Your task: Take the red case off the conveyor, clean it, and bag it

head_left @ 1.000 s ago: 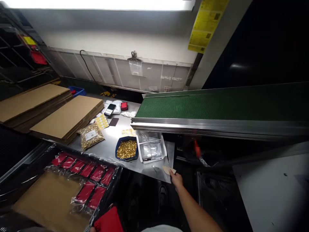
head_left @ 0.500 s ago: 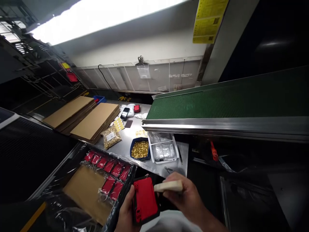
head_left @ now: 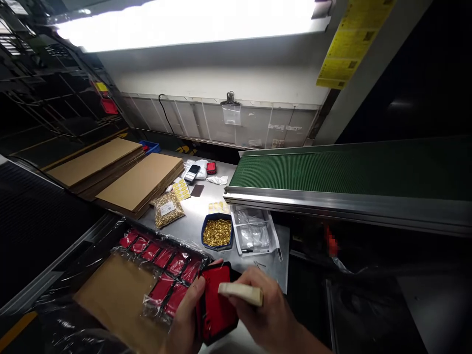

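My left hand (head_left: pixel 186 312) is closed around the left edge of a red case with a black rim (head_left: pixel 217 305), thumb on its front. The case is tilted up toward me, with small latch-like parts along its left side. In my right hand (head_left: pixel 263 305) is a pale cream, flat tool (head_left: pixel 241 292), whose exact kind I cannot make out. Its tip lies over the red face and appears to touch it. Bagged red cases (head_left: pixel 164 256) sit in rows inside a plastic-lined box (head_left: pixel 123 227), beside my left hand.
A blue bin of small gold parts (head_left: pixel 217 232), a white tray with clear bags (head_left: pixel 254 231) and a bag of gold parts (head_left: pixel 167 209) stand on the metal table (head_left: pixel 193 223). Cardboard stacks (head_left: pixel 142 182) lie left; a green conveyor belt (head_left: pixel 295 169) runs right.
The cream tool has moved left from the case's right edge onto its red face. The case is turned more upright. The view has shifted slightly.
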The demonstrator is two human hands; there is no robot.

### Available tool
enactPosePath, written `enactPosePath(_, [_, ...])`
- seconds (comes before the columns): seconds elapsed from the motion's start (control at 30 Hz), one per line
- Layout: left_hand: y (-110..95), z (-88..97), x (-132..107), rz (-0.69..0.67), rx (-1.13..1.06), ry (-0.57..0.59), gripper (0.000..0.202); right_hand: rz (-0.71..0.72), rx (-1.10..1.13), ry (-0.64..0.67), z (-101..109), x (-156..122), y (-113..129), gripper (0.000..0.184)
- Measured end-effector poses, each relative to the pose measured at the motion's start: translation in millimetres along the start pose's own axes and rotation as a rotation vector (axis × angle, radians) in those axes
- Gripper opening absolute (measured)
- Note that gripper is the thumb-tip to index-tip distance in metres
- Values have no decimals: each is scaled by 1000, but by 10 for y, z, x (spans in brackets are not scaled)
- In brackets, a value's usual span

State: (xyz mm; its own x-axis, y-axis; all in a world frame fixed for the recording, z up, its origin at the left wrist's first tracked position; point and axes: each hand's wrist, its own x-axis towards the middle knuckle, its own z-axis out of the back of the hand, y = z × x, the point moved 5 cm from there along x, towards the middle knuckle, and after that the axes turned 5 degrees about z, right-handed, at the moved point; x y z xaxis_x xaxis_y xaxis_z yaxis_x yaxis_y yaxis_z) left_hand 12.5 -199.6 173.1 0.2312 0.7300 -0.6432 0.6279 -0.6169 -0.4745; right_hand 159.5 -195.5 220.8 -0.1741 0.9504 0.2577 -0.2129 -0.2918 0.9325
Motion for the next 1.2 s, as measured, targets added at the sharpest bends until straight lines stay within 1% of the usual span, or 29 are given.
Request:
enactPosePath(0.07, [-34, 34, 35, 10, 9, -11, 45, 10, 33, 24, -51, 58, 7, 10])
enactPosePath(0.13, [-51, 42, 64, 66, -9, -17, 43, -14, 38, -17, -7, 111, -19, 10])
enactPosePath(0.23, [-108, -17, 72, 164, -105, 13, 48, -110, 20, -149, 200, 126, -84, 10])
enactPosePath(0.3, [-188, -82, 67, 171, -145, 46, 45, -146, 25, -174, 320, 98, -94, 11])
enactPosePath(0.37, [-270, -142, 66, 146, -159, 74, 40, -150, 36, -147, 379, 70, -75, 10])
enactPosePath(0.43, [-310, -199, 75, 136, -170, 112, 41, -137, 50, -117, 394, 59, -40, 9])
enactPosePath(0.53, [-301, -265, 100, 142, -186, 180, 42, -113, 64, -87, 391, 87, 17, 11])
enactPosePath(0.6, [-284, -287, 116, 123, -211, 216, 45, -83, 66, -66, 397, 120, 57, 12])
enactPosePath(0.73, [-226, -294, 126, 105, -228, 234, 62, -3, 59, -4, 417, 173, 123, 14])
enactPosePath(0.83, [-206, -305, 129, 41, -194, 243, 70, 85, 24, 79, 385, 208, 189, 16])
enactPosePath(0.9, [-203, -302, 142, -11, -187, 239, 71, 146, -28, 129, 342, 230, 237, 18])
enactPosePath(0.97, [-197, -283, 163, -39, -178, 221, 69, 138, -76, 141, 299, 244, 242, 16])
enactPosePath(1.03, [-195, -264, 181, -51, -167, 214, 67, 104, -81, 135, 256, 248, 213, 14])
enactPosePath(1.1, [-180, -272, 190, -21, -159, 233, 66, 86, -62, 116, 233, 250, 169, 13])
enactPosePath(1.13, [-168, -287, 190, 9, -165, 249, 66, 83, -53, 86, 247, 254, 146, 13])
enactPosePath(1.2, [-151, -336, 179, 54, -203, 285, 67, 29, -49, -43, 355, 262, 77, 11])
